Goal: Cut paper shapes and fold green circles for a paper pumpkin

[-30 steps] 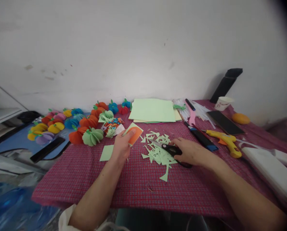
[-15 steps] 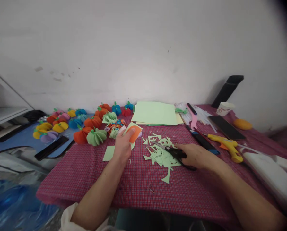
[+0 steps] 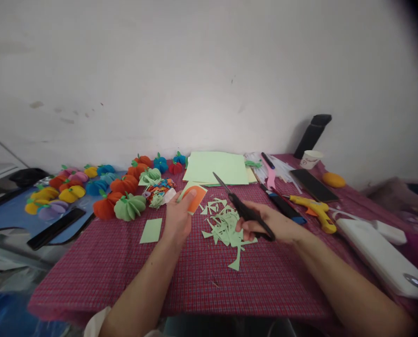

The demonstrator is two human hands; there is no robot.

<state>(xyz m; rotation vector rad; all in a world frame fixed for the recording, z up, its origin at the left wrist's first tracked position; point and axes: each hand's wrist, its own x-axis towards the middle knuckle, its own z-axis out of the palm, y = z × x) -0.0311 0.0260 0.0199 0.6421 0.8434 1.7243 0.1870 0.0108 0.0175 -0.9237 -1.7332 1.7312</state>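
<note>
My left hand point(image 3: 179, 213) pinches an orange paper piece point(image 3: 197, 198) together with pale green paper behind it. Black-handled scissors point(image 3: 249, 213) are in my right hand point(image 3: 263, 220), raised over the scraps, with the blades pointing up and left. Beneath them lies a heap of pale green paper scraps point(image 3: 226, 224). A small green paper rectangle point(image 3: 151, 230) rests on the cloth left of my left hand. Large light green sheets point(image 3: 218, 167) are stacked near the wall.
Paper pumpkins in several colours point(image 3: 130, 207) stand at the left, near a black phone point(image 3: 56, 228). On the right are a yellow glue gun point(image 3: 316, 210), a dark slab point(image 3: 314, 185), a paper cup point(image 3: 310, 159), an orange-yellow fruit point(image 3: 334, 179) and a white device point(image 3: 380, 257).
My right hand has lifted the scissors off the scraps and turned them, blades now higher. My left hand still grips the paper. The view has shifted slightly to the right.
</note>
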